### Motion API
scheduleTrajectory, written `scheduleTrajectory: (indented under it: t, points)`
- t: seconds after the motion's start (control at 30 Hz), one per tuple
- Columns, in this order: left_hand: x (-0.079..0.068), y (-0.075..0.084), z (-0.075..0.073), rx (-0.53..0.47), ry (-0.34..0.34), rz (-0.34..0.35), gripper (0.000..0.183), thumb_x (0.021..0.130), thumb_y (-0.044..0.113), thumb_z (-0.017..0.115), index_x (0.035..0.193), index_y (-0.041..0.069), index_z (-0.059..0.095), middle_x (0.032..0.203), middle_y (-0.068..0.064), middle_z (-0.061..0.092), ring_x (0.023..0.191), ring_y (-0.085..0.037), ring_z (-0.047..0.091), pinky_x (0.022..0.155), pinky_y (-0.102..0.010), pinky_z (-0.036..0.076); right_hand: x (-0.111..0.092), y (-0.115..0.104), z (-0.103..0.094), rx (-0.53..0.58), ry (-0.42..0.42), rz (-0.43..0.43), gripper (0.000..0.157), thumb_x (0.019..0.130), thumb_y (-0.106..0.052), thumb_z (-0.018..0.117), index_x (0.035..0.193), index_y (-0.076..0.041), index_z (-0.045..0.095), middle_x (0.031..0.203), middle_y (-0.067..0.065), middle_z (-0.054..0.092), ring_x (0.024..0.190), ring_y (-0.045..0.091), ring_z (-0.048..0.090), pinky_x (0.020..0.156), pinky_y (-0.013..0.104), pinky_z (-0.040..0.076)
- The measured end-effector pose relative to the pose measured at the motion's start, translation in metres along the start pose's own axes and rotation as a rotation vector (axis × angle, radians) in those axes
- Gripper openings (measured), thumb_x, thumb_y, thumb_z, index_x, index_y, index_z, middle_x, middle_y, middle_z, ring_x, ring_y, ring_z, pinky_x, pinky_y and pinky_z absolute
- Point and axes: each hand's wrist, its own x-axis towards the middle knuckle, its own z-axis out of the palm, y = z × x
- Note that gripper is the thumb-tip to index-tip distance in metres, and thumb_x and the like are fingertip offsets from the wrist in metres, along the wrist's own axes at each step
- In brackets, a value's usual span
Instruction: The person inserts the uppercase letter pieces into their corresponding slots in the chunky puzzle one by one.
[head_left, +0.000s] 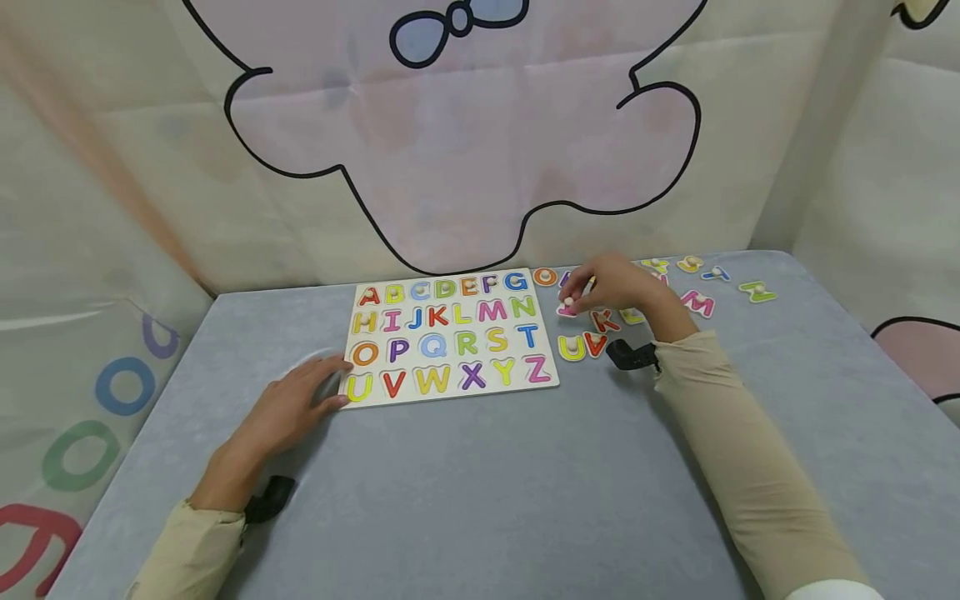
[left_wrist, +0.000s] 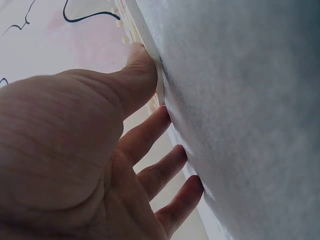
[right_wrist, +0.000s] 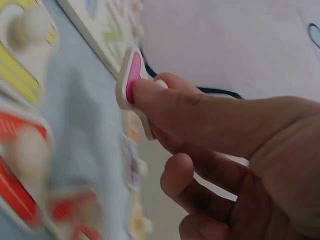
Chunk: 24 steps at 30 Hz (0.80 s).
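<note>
A white alphabet puzzle board (head_left: 455, 382) with coloured letters lies flat on the table. My left hand (head_left: 296, 404) rests at its left edge, fingers spread. In the left wrist view the thumb (left_wrist: 140, 75) presses on the board's side, and the other fingertips lie low along the edge. Beyond the board's right side, my right hand (head_left: 611, 287) pinches a pink letter piece (right_wrist: 132, 75) between thumb and index finger, by its small knob. The piece is tilted on edge in the right wrist view, so its letter cannot be read there. The other fingers are loosely curled.
Loose knobbed letters lie right of the board: a yellow U (head_left: 572, 348), a red V (head_left: 596, 343), a red K (head_left: 604, 320), an orange O (head_left: 545, 277), a pink M (head_left: 698, 303), a green Z (head_left: 757, 292) and others. A printed curtain (head_left: 450, 150) hangs behind the table.
</note>
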Motion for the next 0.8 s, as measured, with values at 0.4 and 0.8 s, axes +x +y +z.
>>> scheduleTrajectory:
  t: [0.4,0.8]
  points:
    - [0.001,0.001,-0.001,0.017,-0.004,0.002,0.047,0.092,0.022,0.071,0.135,0.016,0.053,0.149,-0.016,0.049,0.138,-0.041,0.043,0.098,-0.07,0.039,0.011,0.005,0.027,0.102,-0.014,0.112,0.026,0.087,-0.025,0.078,0.111,-0.015,0.073,0.098,0.006,0.068,0.093,0.022,0.057,0.075,0.031,0.043]
    - [0.002,0.001,0.002,0.009,-0.016,-0.022,0.049,0.093,0.023,0.07,0.137,0.016,0.052,0.151,-0.017,0.047,0.14,-0.042,0.04,0.1,-0.072,0.036,0.014,0.004,0.029,0.082,-0.015,0.126,0.021,0.088,-0.023,0.077,0.107,-0.015,0.076,0.099,0.005,0.067,0.093,0.022,0.055,0.076,0.03,0.043]
